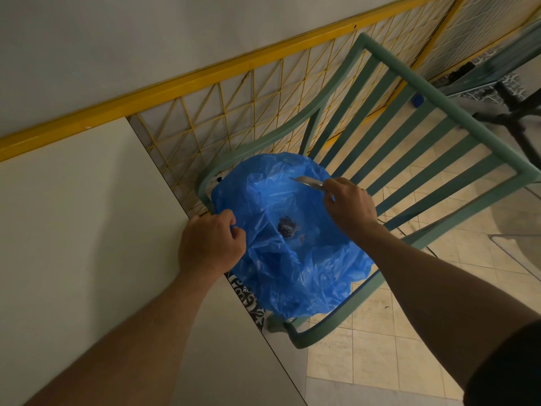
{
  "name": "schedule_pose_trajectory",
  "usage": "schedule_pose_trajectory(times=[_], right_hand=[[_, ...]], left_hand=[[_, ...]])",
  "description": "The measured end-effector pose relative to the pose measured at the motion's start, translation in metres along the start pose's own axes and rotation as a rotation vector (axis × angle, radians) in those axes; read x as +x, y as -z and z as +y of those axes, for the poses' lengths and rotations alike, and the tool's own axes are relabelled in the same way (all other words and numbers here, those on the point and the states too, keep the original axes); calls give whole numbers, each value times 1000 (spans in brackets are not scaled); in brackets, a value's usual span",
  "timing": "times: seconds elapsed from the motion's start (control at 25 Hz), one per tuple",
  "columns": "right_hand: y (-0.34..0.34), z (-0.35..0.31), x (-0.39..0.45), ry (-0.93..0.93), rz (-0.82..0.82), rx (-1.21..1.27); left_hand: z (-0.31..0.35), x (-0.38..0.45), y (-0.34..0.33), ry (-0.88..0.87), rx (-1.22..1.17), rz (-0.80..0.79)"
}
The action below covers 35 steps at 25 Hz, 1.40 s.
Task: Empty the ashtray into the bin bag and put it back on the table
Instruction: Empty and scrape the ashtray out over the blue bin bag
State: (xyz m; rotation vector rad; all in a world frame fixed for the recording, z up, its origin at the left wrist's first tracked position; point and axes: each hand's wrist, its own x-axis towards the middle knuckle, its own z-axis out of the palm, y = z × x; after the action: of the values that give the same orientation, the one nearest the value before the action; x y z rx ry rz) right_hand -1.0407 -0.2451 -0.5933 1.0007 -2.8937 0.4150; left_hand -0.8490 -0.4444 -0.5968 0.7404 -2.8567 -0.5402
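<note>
Blue bin bag (292, 244) sits on the seat of a green slatted chair (439, 136), right beside the white desk (87, 230). Left hand (209, 244) is closed, pinching the bag's near rim and pulling it toward the desk edge, apparently to keep the mouth wide and stop the plastic collapsing. Right hand (349, 205) grips the metal ashtray (308, 181) by its edge, tilted steeply over the far side of the opening so the contents fall inside rather than on the chair. Dark pile of ash (288, 227) already lies in the bag's fold, below the ashtray. Looks like the dump is essentially done; can't see the ashtray's inside to confirm it's clean. Return to the desk not yet done.
</note>
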Motion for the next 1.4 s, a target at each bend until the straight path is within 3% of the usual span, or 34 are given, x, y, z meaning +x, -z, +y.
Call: schedule_pose_trajectory(times=[0.32, 0.48, 0.8, 0.96, 1.16, 1.28, 1.4], right_hand=[[3, -1, 0, 33, 118, 37], [-1, 7, 0, -24, 1, -6], [1, 6, -2, -12, 88, 28], [-5, 8, -3, -56, -4, -6], [-9, 12, -4, -81, 20, 39], [-12, 14, -4, -149, 46, 115], [-15, 17, -3, -336, 79, 337]], left_hand=[[0, 0, 0, 4, -10, 1], [0, 1, 0, 0, -3, -17], [-2, 1, -1, -2, 8, -25], [-1, 2, 0, -11, 5, -34], [-1, 1, 0, -16, -5, -18], [0, 1, 0, -21, -13, -14], [-1, 1, -1, -18, -12, -9]])
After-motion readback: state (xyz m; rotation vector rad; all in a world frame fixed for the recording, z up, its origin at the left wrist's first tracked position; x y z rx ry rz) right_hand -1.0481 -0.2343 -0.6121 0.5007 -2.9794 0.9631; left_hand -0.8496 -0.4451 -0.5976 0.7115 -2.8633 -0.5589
